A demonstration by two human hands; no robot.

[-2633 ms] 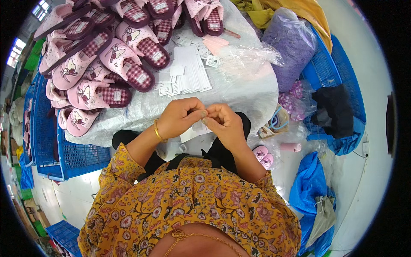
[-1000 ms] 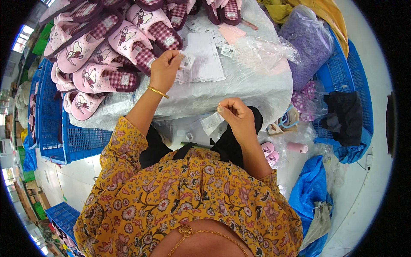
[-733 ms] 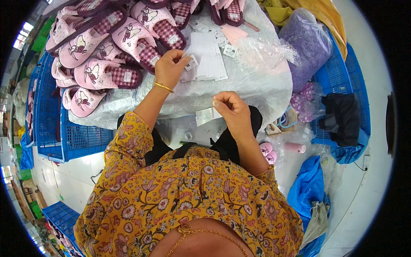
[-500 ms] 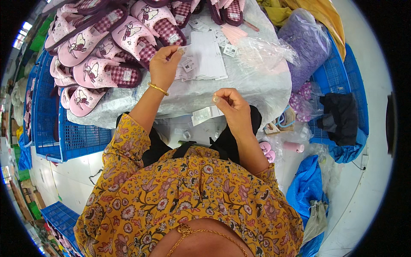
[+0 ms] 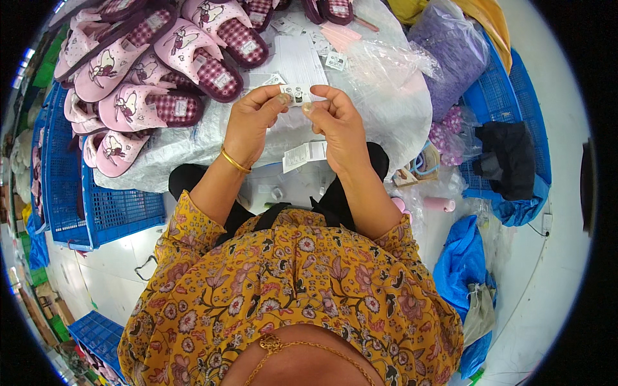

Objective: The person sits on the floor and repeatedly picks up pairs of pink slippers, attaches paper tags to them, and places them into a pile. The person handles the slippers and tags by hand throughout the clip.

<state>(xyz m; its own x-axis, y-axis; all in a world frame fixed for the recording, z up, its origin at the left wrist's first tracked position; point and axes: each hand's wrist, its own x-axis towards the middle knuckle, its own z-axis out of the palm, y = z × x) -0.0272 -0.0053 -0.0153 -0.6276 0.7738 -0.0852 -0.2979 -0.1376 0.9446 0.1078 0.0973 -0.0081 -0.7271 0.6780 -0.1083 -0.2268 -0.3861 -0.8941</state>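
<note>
A small white printed label (image 5: 295, 94) is stretched between my two hands over the near part of the covered table. My left hand (image 5: 254, 122), with a gold bangle at its wrist, pinches the label's left end between thumb and forefinger. The other end meets the thumb and forefinger of my right hand (image 5: 340, 125). Below that hand hangs a strip of white labels (image 5: 302, 156), its upper end hidden by the curled fingers. Just beyond the label lies a stack of white paper sheets (image 5: 300, 58).
Pink and maroon checked slippers (image 5: 174, 109) are heaped at the table's left, beside a blue crate (image 5: 125, 215). Clear plastic bags (image 5: 393, 71) lie on the table's right. Further right, a bag of purple material (image 5: 447, 58) rests by another blue crate (image 5: 505, 103).
My left hand has come down and toward the right, my right hand up and leftward. Both now meet at the small label. The label strip has risen slightly with my right hand.
</note>
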